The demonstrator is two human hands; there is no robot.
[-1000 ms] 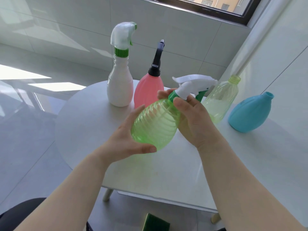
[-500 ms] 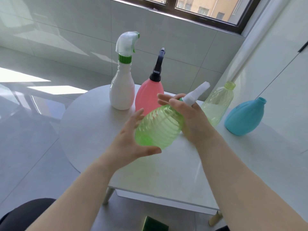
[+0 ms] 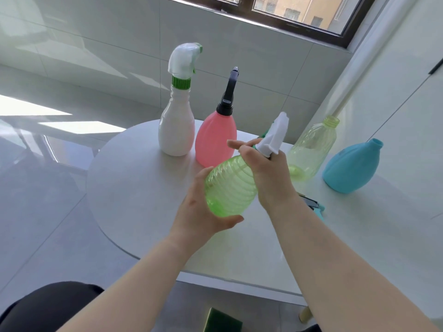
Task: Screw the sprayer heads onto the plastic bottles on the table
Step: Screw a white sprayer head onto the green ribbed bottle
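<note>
At the centre of the frame, both hands hold a ribbed green bottle (image 3: 230, 188) tilted above the round white table (image 3: 134, 188). The left hand (image 3: 201, 212) cups its base from below, fingers wrapped around it. The right hand (image 3: 268, 173) is closed around the neck, where a white sprayer head (image 3: 275, 135) sits pointing up and to the right. Behind, a white bottle (image 3: 176, 130) and a pink bottle (image 3: 215, 140) stand touching, each already fitted with a sprayer. At right, a pale yellow-green bottle (image 3: 314, 147) and a blue bottle (image 3: 352, 166) stand open-necked. A loose blue-green sprayer (image 3: 314, 204) lies just beyond the right forearm, partly hidden.
</note>
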